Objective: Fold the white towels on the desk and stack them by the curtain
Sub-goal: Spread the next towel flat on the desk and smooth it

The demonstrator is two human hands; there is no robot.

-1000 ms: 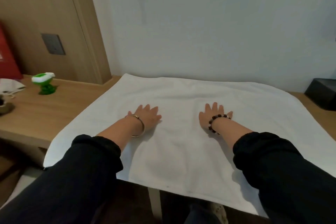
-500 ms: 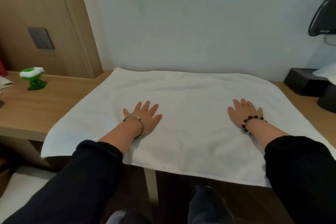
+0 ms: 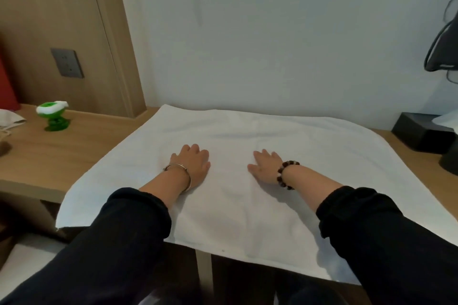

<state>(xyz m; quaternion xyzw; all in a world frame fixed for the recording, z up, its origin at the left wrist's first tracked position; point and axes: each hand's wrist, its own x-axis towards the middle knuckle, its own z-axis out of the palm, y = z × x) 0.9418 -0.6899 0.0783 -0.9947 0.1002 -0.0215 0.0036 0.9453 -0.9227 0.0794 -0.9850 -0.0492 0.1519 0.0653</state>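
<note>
Squarely across the desk (image 3: 74, 136), white towel (image 3: 247, 218), far edge against the wall (image 3: 272, 57), near edge overhanging, left hand (image 3: 193, 163) and right hand (image 3: 264, 168) pressing its middle open-palmed, bare wood (image 3: 37, 163) left, black box (image 3: 416, 134) right.

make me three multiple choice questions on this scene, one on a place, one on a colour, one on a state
1. Where does the green toy stand?
A. on the desk, left of the white towel
B. on top of the towel
C. on the floor

2. What colour are the sleeves?
A. red
B. black
C. white

3. How does the towel lie?
A. rolled up
B. heaped in a pile
C. spread flat

Answers:
1 A: the toy stands on bare wood, left of the towel.
2 B: both sleeves are black.
3 C: the towel lies flat under the left hand and the right hand.
</note>
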